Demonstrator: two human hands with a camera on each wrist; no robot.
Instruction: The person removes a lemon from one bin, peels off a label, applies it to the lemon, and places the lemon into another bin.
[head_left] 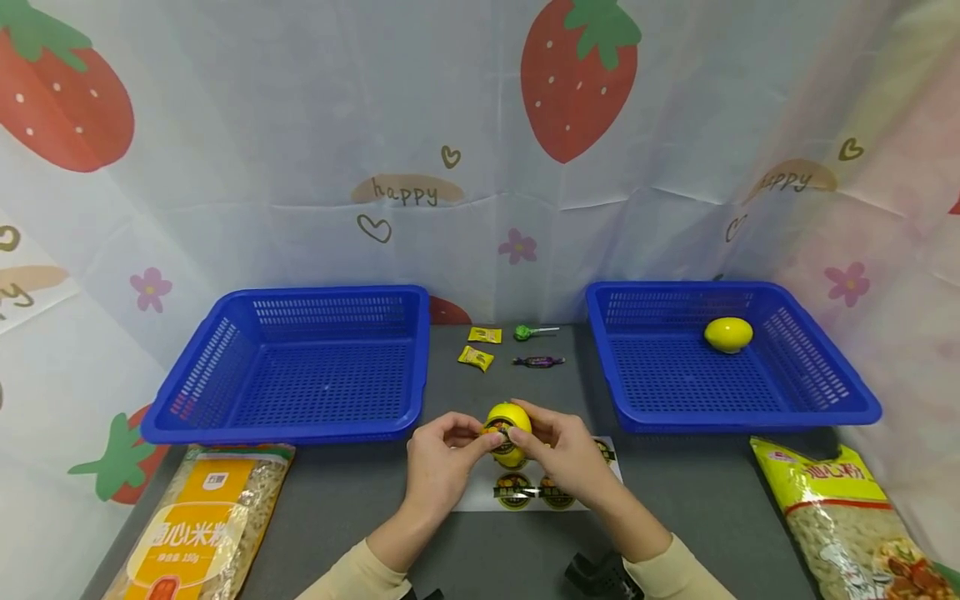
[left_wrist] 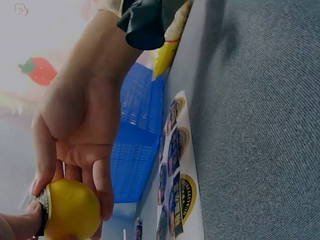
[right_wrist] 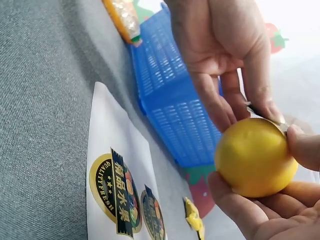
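Between both hands, above the table, is a yellow lemon [head_left: 513,412] with a round black-and-gold sticker [head_left: 496,428] on the side facing the head camera. My left hand [head_left: 437,460] holds the lemon from the left, its thumb on the sticker. From the right, my right hand [head_left: 568,457] grips it with fingers curled round the back and the thumb pressing the sticker. In the right wrist view one sticker edge stands off the lemon's skin [right_wrist: 255,157]. Below the hands lies a white sheet of similar stickers [head_left: 474,497], partly hidden by them.
A blue basket [head_left: 285,435] stands left; another blue basket [head_left: 750,417] at right contains a second lemon [head_left: 728,334]. Between them lie two yellow-wrapped candies [head_left: 476,358], a green lollipop [head_left: 523,332] and a purple-wrapped candy [head_left: 538,362]. Pasta bags [head_left: 180,533] [head_left: 847,517] lie at both sides.
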